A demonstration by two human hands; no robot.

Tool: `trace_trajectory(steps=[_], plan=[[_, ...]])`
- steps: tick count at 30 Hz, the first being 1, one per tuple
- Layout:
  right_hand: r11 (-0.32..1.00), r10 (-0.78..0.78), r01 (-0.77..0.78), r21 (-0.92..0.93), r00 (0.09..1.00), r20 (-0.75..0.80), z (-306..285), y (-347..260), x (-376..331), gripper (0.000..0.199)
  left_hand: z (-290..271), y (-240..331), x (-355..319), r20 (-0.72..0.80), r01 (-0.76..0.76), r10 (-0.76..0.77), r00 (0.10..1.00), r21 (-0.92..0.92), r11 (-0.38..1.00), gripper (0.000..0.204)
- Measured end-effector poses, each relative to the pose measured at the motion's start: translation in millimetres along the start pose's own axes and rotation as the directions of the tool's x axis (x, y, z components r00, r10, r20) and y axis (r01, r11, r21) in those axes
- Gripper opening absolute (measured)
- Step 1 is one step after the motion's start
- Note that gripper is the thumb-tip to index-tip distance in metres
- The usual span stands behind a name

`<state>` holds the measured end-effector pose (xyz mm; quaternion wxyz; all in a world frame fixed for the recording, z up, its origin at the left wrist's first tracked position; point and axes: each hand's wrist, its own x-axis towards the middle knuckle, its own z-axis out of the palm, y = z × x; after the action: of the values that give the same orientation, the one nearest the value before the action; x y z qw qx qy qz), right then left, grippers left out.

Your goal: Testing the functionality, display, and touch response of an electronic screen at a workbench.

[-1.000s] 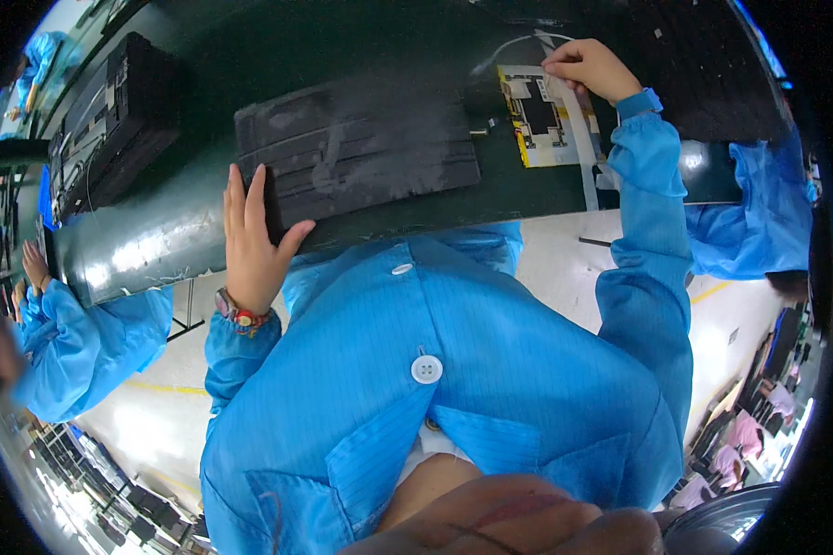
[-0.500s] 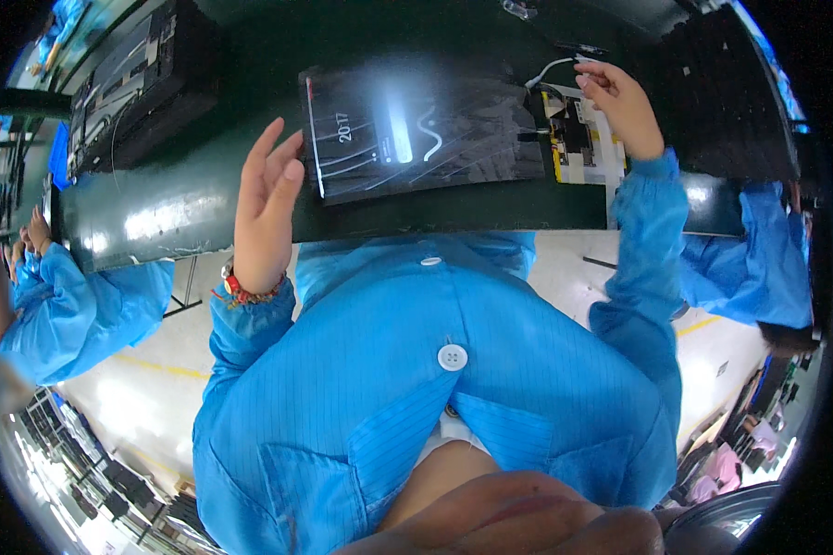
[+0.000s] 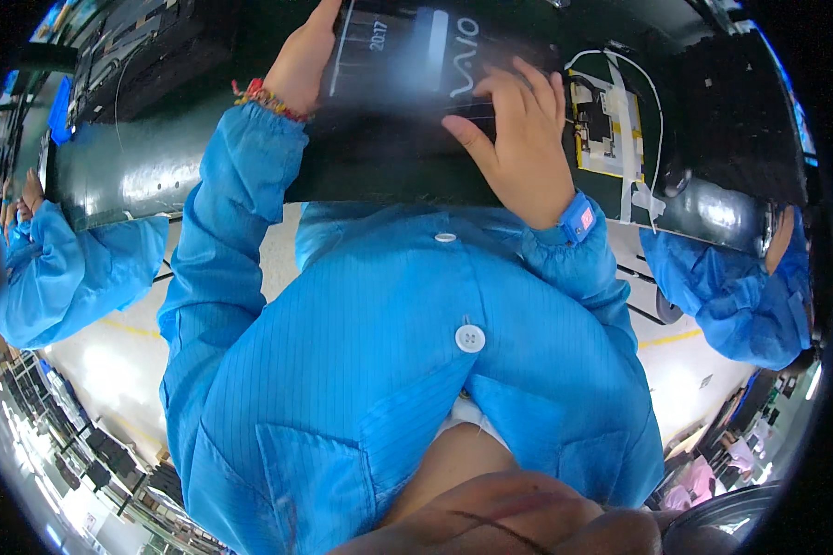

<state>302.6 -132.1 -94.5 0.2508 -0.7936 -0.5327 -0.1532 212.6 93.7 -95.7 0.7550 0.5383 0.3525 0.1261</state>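
Observation:
A dark flat display panel (image 3: pixel 407 65) is lit up at the top of the view, showing a clock, a pale bar and a large pale logo. At its left edge is my left hand (image 3: pixel 303 67), closed along that side; some of its fingertips run out at the top of the view. Over the panel's lower right part lies my right hand (image 3: pixel 525 139), fingers spread and thumb out to the left. Just right of this hand is a circuit board (image 3: pixel 609 125) with yellow edging and white tape across it.
A white cable (image 3: pixel 659 120) loops around the board on the dark green table (image 3: pixel 157 190). Dark stacked panels (image 3: pixel 731 102) stand at right, black equipment (image 3: pixel 148 55) at far left. People in blue sleeves (image 3: pixel 74 277) sit on both sides.
My left hand has moved up to the panel's left edge. My right hand has come from beyond the board onto the panel. The panel sits farther up, and its creased surface now looks smooth.

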Motion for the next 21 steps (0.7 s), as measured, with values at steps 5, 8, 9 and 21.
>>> trace_trajectory(steps=[5,8,9,21], plan=[[0.960,-0.172,0.163,0.227,0.985,0.019,-4.6,-3.5,6.8,0.025,3.5,-4.1,3.8,0.233,0.133,-0.062,0.970,-0.304,0.943,0.058],[0.940,-0.242,0.229,0.254,0.970,0.020,-2.3,-4.4,6.3,0.017,6.1,-7.5,-3.4,0.150,0.033,0.008,0.989,-0.268,0.963,0.056],[0.929,-0.275,0.262,0.263,0.961,0.013,-2.4,-5.6,5.8,0.014,6.2,-8.4,-4.2,0.126,-0.006,0.041,0.991,-0.261,0.965,0.055],[0.903,-0.353,0.321,0.285,0.933,0.068,1.8,-20.5,17.0,0.011,0.8,-14.5,1.2,0.377,0.050,0.165,0.911,-0.500,0.865,0.054]])
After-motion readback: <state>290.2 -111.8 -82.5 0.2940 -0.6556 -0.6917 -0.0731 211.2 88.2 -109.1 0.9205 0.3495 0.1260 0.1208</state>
